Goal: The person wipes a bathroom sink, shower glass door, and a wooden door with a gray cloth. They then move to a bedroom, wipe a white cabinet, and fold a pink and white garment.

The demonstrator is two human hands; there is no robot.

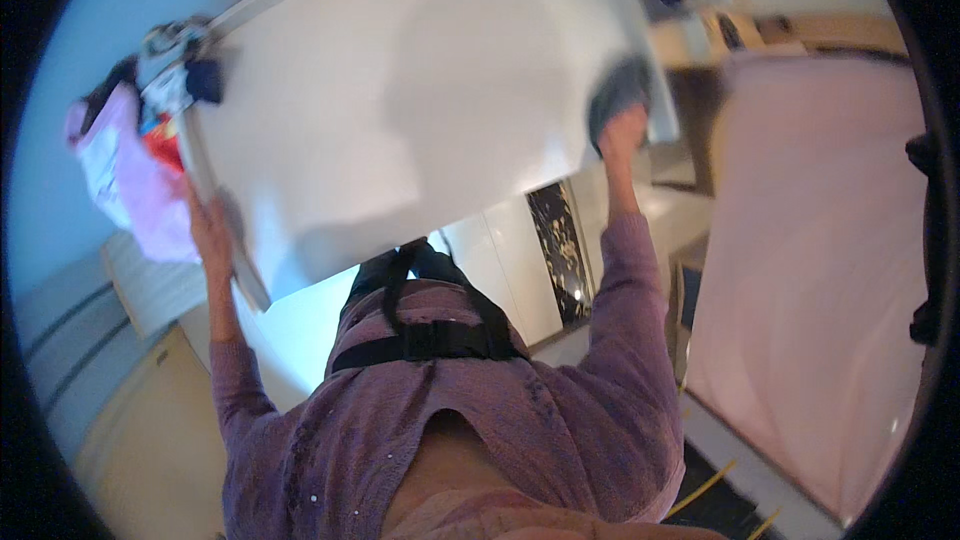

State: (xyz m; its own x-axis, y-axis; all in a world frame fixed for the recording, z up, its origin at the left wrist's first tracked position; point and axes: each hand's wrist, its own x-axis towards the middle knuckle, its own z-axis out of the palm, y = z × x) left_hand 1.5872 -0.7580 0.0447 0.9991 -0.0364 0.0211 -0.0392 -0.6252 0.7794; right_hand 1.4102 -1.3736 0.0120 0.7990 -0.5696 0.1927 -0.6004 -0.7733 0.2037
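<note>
Before me spreads a broad white surface [337, 105] with raised side rims, and a shadow falls across it. At its left side, my left hand [212, 236] grips the raised rim [201, 154], fingers pointing away from me; some of them are hidden. My right hand [624, 131] presses a dark grey cloth [616, 90] onto the surface beside the right rim [652, 75]. The cloth is blurred and covers most of my fingers.
Left of the rim lies a heap of clothes, including a pink garment [150, 187] and a dark folded piece [204, 81]. A pink-covered bed or table [810, 255] stands to the right. A wooden shelf [675, 41] holds small items. Pale tiles with a black patterned strip [559, 255] show below.
</note>
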